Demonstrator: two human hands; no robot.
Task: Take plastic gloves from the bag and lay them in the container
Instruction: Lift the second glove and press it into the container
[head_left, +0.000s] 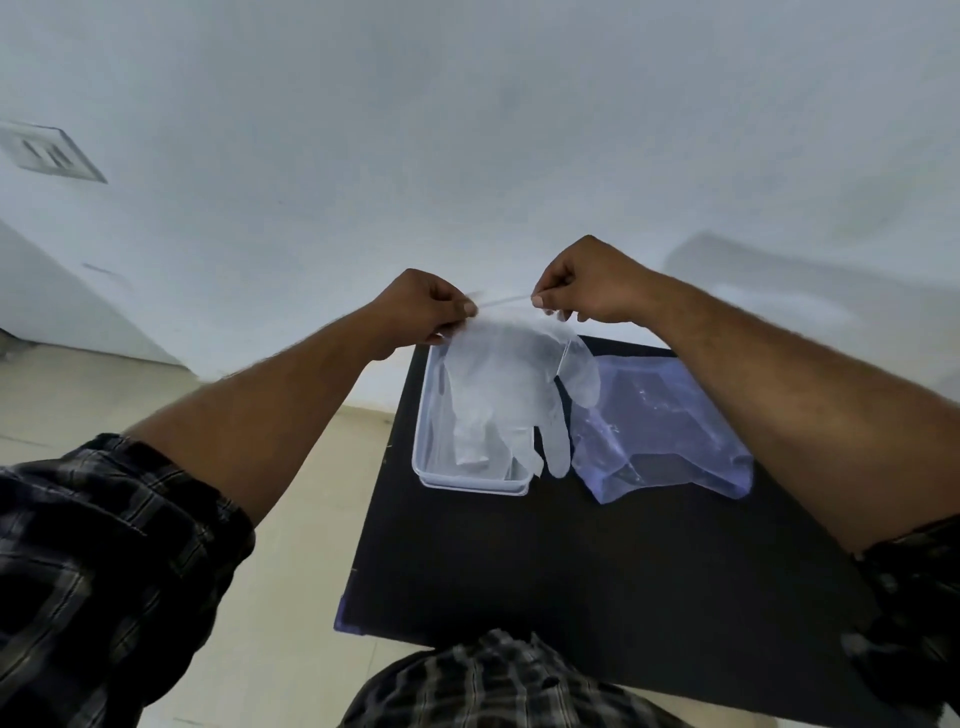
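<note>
Left hand: raised above the far end of the tabletop, fingers curled in, thumb and forefinger pinched on the left corner of the glove cuff.
Right hand: raised level with the left, thumb and forefinger pinched on the right corner of the same cuff; the cuff edge is stretched taut between the two hands.
Tabletop: dark, bare across its near half; carries the container and the bag side by side toward its far edge.
Bag: clear plastic with a bluish tint, lying flat and wrinkled toward the far right of the tabletop, just beside the container; the right forearm crosses over its right side. Contents cannot be made out.
Container: clear, shallow, rectangular tray at the far left edge of the tabletop, long side running from near to far. Whether anything already lies inside cannot be told through the hanging glove.
Glove: thin, translucent plastic, hanging cuff-up from both hands with fingers pointing down toward the near end of the container. Most of it hangs over the container; the thumb sticks out to the right, and one finger drapes past the container's right rim, toward the bag. Contact with the container floor cannot be determined.
Sleeves: dark checked cloth, rolled to the elbows on both arms.
</note>
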